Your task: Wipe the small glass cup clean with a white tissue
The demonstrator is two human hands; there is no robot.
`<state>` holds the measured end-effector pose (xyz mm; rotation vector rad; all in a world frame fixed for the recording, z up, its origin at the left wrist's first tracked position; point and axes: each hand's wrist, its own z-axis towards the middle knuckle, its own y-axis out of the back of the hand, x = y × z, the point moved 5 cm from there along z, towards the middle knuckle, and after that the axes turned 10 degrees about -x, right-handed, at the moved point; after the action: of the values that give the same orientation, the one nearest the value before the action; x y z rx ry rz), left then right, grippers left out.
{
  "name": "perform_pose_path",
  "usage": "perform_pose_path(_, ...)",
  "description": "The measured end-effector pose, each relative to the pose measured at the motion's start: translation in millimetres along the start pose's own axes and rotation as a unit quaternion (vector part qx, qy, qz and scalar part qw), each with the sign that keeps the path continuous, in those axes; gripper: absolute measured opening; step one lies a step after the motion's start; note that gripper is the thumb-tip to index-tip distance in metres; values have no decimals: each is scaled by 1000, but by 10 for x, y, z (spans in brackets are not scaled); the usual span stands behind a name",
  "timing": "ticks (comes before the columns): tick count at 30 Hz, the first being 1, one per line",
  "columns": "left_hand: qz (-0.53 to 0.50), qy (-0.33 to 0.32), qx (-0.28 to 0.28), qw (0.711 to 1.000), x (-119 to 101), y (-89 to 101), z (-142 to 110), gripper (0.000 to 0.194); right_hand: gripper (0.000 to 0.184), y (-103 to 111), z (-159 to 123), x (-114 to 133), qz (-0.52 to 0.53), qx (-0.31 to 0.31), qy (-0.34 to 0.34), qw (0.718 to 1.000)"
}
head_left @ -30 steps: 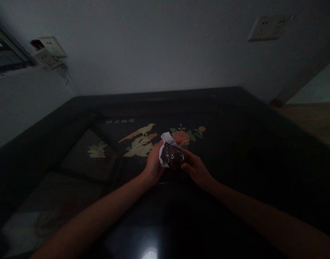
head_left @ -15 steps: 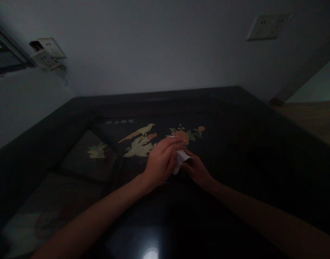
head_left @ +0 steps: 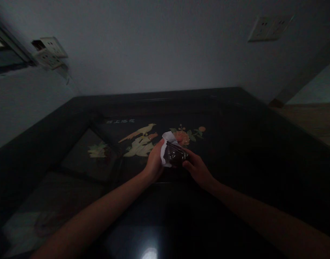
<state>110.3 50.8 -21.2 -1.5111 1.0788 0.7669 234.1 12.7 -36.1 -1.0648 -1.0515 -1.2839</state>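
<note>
Both my hands meet over the middle of a dark glossy table (head_left: 248,144). My left hand (head_left: 153,163) is closed on a white tissue (head_left: 165,144), pressing it against the left side of a small dark rounded object (head_left: 175,157), perhaps a small bowl or cup. My right hand (head_left: 197,168) grips that dark object from the right and below. The room is dim, so the object's exact kind is hard to make out.
The tabletop carries a painted bird and flower design (head_left: 143,138) just beyond my hands. Wall sockets (head_left: 47,52) sit at the upper left and another socket plate (head_left: 270,27) at the upper right. A wooden floor (head_left: 316,118) shows at the right.
Half a second ago my left hand lay over the object with the tissue hanging below; now it has drawn back to the left side, and the dark object shows again.
</note>
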Motion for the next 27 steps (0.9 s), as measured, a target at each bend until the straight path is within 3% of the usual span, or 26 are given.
perform_pose_path(4, -24, 17, 24, 999, -2, -47, -21, 37, 69, 1, 4, -1, -9, 4, 9, 1000)
perform_pose_path(6, 19, -41, 27, 999, -73, -31, -51, 38, 71, 6, 4, -6, -15, 3, 20, 1000)
perform_pose_path(8, 87, -145, 49, 984, -192, -36, -111, 38, 71, 9, 2, -4, -17, 2, 29, 999)
perform_pose_path(13, 234, -363, 113, 895, -419, -119, -310, 39, 52, -3, -8, 39, -23, -2, 21, 1000)
perform_pose_path(16, 296, -438, 146, 836, -461, -180, -390, 37, 41, -11, -15, 35, -32, -8, -14, 999)
perform_pose_path(18, 310, -452, 156, 821, -467, -205, -405, 37, 38, -15, -16, 21, -39, -8, -29, 999)
perform_pose_path(20, 296, -438, 149, 836, -471, -205, -384, 38, 36, -8, -11, 12, -45, -17, -24, 999)
perform_pose_path(23, 237, -357, 119, 896, -431, -159, -283, 39, 41, 10, -1, -9, -36, -28, -9, 999)
perform_pose_path(27, 114, -110, 34, 987, -205, -23, -80, 34, 58, 20, -5, -44, -16, -15, -5, 1000)
